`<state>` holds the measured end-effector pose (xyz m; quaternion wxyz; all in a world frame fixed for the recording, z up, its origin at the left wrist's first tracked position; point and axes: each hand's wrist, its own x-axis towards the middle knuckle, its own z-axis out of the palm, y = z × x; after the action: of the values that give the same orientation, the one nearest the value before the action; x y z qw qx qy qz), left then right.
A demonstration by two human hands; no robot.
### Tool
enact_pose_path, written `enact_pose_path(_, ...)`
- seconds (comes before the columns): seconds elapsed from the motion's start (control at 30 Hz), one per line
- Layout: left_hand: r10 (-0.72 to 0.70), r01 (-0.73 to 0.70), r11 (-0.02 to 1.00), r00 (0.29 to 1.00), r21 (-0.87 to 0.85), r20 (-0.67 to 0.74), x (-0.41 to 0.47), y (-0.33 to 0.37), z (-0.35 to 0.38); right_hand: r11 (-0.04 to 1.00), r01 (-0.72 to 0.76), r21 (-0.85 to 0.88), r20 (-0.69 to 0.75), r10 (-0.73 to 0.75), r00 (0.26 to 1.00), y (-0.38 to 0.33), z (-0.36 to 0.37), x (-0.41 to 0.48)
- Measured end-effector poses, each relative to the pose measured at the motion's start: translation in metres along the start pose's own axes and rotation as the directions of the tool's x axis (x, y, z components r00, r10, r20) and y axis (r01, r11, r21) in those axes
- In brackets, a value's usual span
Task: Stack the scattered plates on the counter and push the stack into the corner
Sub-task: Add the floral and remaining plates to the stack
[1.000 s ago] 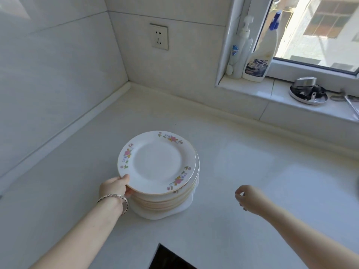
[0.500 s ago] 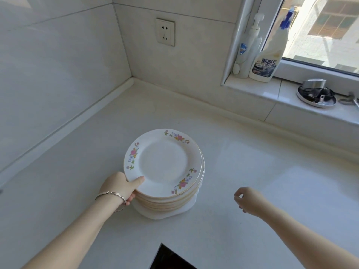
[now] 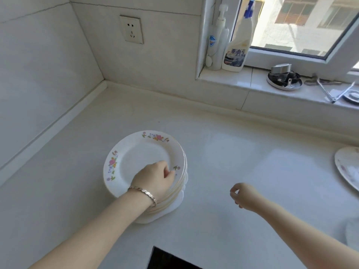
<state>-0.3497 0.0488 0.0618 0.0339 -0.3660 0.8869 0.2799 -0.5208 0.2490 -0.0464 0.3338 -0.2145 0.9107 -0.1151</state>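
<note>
A stack of several white plates with flower prints [image 3: 139, 156] stands on the white counter [image 3: 242, 162], some way out from the wall corner [image 3: 104, 82]. My left hand [image 3: 155, 177], with a bracelet on the wrist, lies on the top plate near its right front rim, fingers curled down onto it. My right hand [image 3: 241, 195] hovers over the counter to the right of the stack, loosely curled and holding nothing. Another flowered plate [image 3: 349, 169] lies at the right edge of the view, partly cut off.
On the window sill [image 3: 252, 82] stand a pump bottle [image 3: 217, 41] and a spray bottle [image 3: 238, 45], with a small round dish [image 3: 284, 80] of metal bits and tongs further right. A wall socket [image 3: 132, 29] sits above the corner. A dark hob corner [image 3: 167, 259] shows at the bottom.
My left hand has moved from the stack's left front edge up onto the top plate, toward its right rim. The view has shifted right, bringing another plate into sight.
</note>
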Motion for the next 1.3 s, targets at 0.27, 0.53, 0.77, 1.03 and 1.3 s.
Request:
enact_pose_path(0.27,0.212,-0.249,0.968,0.869,0.024,0.446,0.024,0.122,0.122,0.959,-0.228,0.167,-0.070,0.242,0.968,0.112,-0.033,-0.058)
enact_pose_path(0.53,0.257,-0.440,0.876,0.772,0.196,0.582,-0.007,0.242,0.240,0.869,-0.374,0.324,-0.087,0.421,0.903,0.267,-0.062,-0.120)
enact_pose_path(0.77,0.148,-0.161,0.986,0.698,-0.047,0.701,-0.059,0.379,0.353,0.756,-0.486,0.438,-0.050,0.560,0.827,0.428,-0.090,-0.178)
enact_pose_path(1.03,-0.081,0.692,0.548,0.604,-0.471,0.793,-0.079,0.473,0.427,0.733,-0.484,0.479,-0.021,0.561,0.828,0.510,-0.105,-0.187)
enact_pose_path(1.3,-0.164,0.711,0.330,0.691,-0.621,0.704,-0.085,0.490,0.446,0.749,-0.392,0.534,-0.039,0.485,0.874,0.521,-0.100,-0.183)
